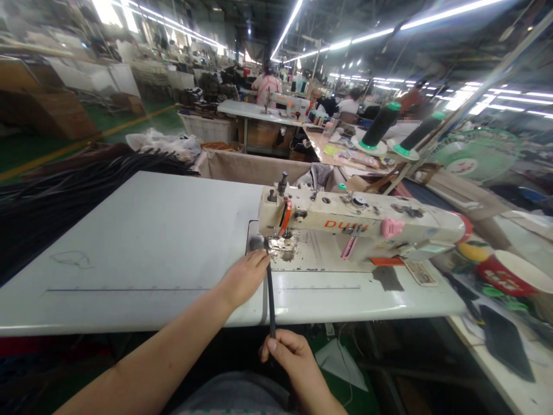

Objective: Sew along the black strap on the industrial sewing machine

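Note:
A narrow black fabric strip runs from under the needle area of a white sewing machine down over the table's front edge. Close to the presser foot, my left hand has its fingers pressed together on the strip; its thumb is hidden. Below the edge, my right hand pinches the lower part of the strip between thumb and fingers. The strip is drawn fairly straight between both hands. The needle tip is too small to make out.
A pale sewing table with a printed ruler line surrounds the machine. Many black strips lie heaped at the left. Black thread cones and a green fan stand at right. A fabric-lined bin is behind; people work farther back.

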A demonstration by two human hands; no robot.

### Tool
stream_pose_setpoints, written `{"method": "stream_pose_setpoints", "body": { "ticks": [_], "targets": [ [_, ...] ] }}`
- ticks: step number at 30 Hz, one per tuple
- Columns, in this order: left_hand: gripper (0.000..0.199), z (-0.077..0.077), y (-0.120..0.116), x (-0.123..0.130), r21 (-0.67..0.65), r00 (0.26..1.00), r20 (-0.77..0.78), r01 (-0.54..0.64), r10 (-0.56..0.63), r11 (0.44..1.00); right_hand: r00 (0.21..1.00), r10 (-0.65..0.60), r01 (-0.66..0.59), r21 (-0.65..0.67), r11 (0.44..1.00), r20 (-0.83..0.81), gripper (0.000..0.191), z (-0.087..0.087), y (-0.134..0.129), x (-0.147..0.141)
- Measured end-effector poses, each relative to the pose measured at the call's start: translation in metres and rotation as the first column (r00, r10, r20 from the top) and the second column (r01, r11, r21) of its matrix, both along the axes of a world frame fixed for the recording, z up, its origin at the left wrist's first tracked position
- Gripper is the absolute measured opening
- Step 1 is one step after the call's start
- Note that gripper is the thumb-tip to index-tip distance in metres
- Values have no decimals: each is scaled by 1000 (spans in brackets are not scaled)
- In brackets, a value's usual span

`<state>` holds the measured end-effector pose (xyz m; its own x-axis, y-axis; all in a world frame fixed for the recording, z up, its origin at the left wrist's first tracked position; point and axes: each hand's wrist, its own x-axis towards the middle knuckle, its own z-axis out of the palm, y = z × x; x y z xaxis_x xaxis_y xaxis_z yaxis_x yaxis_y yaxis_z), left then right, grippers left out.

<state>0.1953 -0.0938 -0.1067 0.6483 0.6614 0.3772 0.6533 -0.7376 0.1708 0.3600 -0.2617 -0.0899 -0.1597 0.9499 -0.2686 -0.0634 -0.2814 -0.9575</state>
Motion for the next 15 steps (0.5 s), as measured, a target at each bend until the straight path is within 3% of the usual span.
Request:
{"method": "stream_pose_setpoints", "body": {
  "ticks": [6, 15],
  "targets": [
    [26, 4, -1, 1, -15, 1000, -10, -1, 1, 1000, 994, 20, -32, 118, 993, 106, 43, 13, 10, 2],
    [22, 5, -1, 2, -16, 1000, 17, -14, 15, 1000, 987, -155, 157, -88, 984, 32, 45, 18, 10, -7]
  ]
}}
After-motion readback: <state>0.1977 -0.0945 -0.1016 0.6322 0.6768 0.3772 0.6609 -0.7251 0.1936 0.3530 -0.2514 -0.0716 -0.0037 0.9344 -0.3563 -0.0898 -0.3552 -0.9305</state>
